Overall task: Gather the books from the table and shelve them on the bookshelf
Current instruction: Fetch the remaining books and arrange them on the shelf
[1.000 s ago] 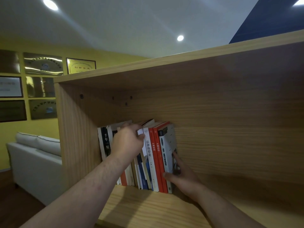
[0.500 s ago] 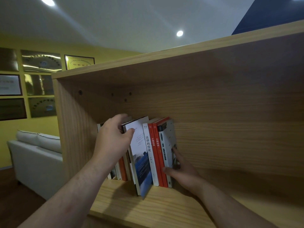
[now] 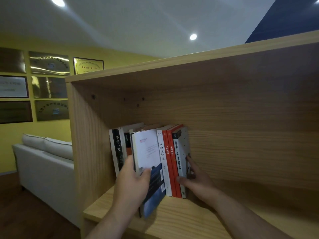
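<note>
In the lower middle of the frame, the left hand (image 3: pixel 133 184) gripped a white-and-blue book (image 3: pixel 149 157). Its thumb lay across the cover and its fingers wrapped round the book's left side. The book stood tilted, with its top among the row of books and its lower corner out near the front edge of the shelf board (image 3: pixel 174 221). It lay directly right of and above the left hand, touching it.

Just right of this book stood a white-spined book (image 3: pixel 162 163), then two red-spined books (image 3: pixel 170 163), then a grey-covered book (image 3: pixel 180 157) at the row's right end. The right hand (image 3: pixel 196 177) was open. Its straight fingers lay flat against the grey-covered book's outer cover and its thumb touched the bottom of the spines. A black-spined book (image 3: pixel 117 150) stood at the row's left end, near the side wall of the wooden bookshelf (image 3: pixel 241 118).

At the left of the frame a pale sofa (image 3: pixel 44 161) sat beside the bookshelf. Framed plaques (image 3: pixel 50 83) hung on the yellow wall above it. A round ceiling light (image 3: pixel 193 36) shone at upper centre.
</note>
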Tool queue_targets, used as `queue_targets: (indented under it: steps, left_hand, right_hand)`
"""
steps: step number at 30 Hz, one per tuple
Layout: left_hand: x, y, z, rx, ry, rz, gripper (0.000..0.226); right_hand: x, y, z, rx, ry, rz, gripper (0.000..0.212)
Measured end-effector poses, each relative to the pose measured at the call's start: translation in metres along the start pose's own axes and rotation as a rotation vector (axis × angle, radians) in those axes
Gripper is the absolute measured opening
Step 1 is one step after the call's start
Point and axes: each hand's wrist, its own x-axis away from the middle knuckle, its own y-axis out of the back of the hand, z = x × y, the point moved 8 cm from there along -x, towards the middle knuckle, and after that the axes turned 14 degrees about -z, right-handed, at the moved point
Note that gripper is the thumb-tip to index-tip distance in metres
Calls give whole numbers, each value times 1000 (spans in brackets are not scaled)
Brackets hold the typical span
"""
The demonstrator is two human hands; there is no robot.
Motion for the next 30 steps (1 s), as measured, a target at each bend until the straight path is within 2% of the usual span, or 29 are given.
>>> queue_targets:
  steps: [7, 11, 19, 21, 23, 26, 27, 30]
  left_hand:
    - [8, 94, 18, 187, 77, -229, 29]
    - [8, 111, 31, 338, 219, -258, 27]
    - [13, 84, 38, 518, 427, -78, 27]
    - [15, 74, 37, 558, 468, -19, 23]
    - [19, 61, 35, 604, 527, 57, 23]
    - [32, 31, 21, 683, 633, 203, 26]
    - [39, 18, 14, 694, 662, 256, 27]
    - [50, -14, -2, 572, 603, 378, 22]
  right_hand:
    - [6, -2, 9, 28, -6, 8, 95]
    - [7, -10, 15, 55, -17, -13, 91]
    - [19, -22, 28, -1, -47, 66, 92]
    - [26, -11, 35, -73, -50, -29, 77]
    - [41, 4, 41, -194, -68, -115, 49]
    - [64, 12, 50, -268, -84, 13, 44]
    - [73, 14, 51, -310, -132, 55, 35]
    - [82, 36, 44, -327, -197, 15, 14]
